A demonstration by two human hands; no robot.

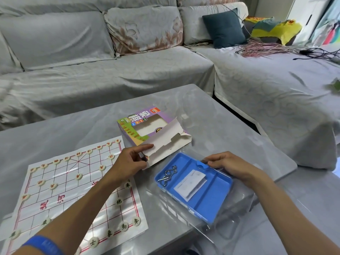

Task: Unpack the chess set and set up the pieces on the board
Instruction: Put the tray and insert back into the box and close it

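Left hand (129, 161) has its index finger stretched out along the torn white flap of the chess box (147, 128), the other fingers curled under the flap's edge, pinching it, while the right hand (229, 165) closes thumb and fingertips on the far rim of the blue tray (217, 199), which carries metal rings (167, 174) and a folded paper (190, 183). Off to the left lies the paper board (60, 192) on the grey table (211, 115), round pieces (119, 201) already standing along its near and far edges.

Your left hand (129, 162) reaches far, index finger extended, thumb pinching; your right hand (230, 165) curls, fingertips pinched together.
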